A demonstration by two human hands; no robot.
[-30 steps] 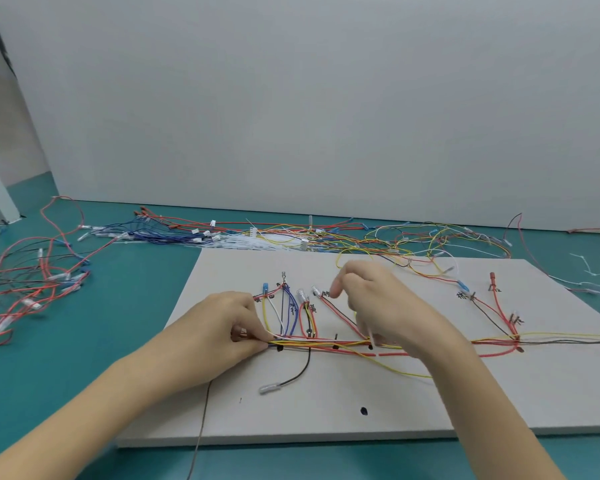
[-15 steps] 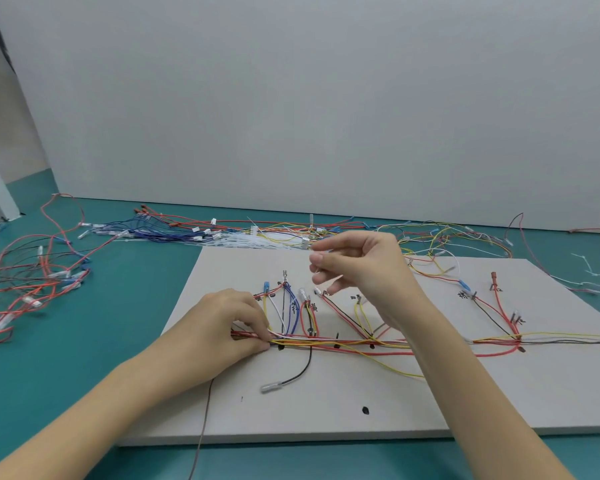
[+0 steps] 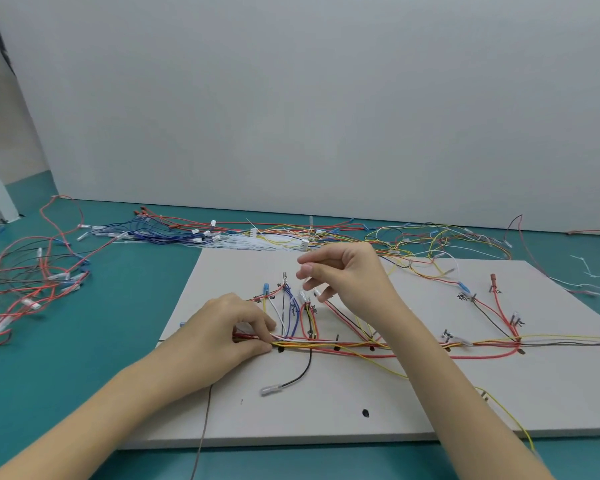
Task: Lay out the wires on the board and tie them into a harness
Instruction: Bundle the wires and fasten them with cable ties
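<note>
right hand (image 3: 347,271), fingers curled with nothing visibly held, has lifted off the wire bundle (image 3: 361,346); left hand (image 3: 222,327) still pinches it on the board (image 3: 326,410).

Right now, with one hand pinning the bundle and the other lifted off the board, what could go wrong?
1. The left hand pinches only the left end of the wire bundle; the untied run could spread.
2. The right hand hovers over the upright branch wires; coming down, it might knock them askew.
3. The loose yellow wire trails off the board edge and could snag the forearm.
</note>
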